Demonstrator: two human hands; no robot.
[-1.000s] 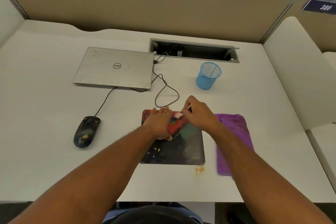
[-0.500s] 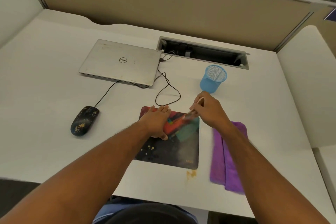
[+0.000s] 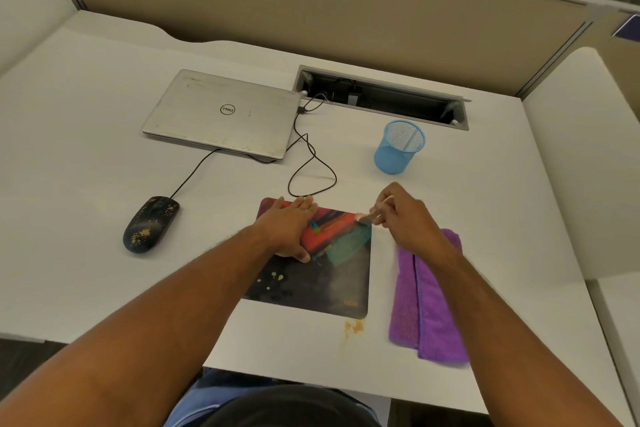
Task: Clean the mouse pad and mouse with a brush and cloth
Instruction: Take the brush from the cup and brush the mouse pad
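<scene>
Head view: right hand (image 3: 407,218), pinching the small brush (image 3: 369,217), has swept from beside the flat left hand's (image 3: 289,230) fingertips to the mouse pad's (image 3: 311,288) right edge; yellow specks remain.

White desk (image 3: 104,135) carries it all: far left a closed silver laptop (image 3: 221,114), its black cable (image 3: 311,163) looping across the top; near it on the left a dark gold-flecked mouse (image 3: 150,224); centre near, the colourful mouse pad (image 3: 311,288); just right of the pad a folded purple cloth (image 3: 429,308). Far right stands a blue mesh cup (image 3: 398,147), upright; an orange stain (image 3: 353,326) marks the desk by the pad's near right corner.
</scene>
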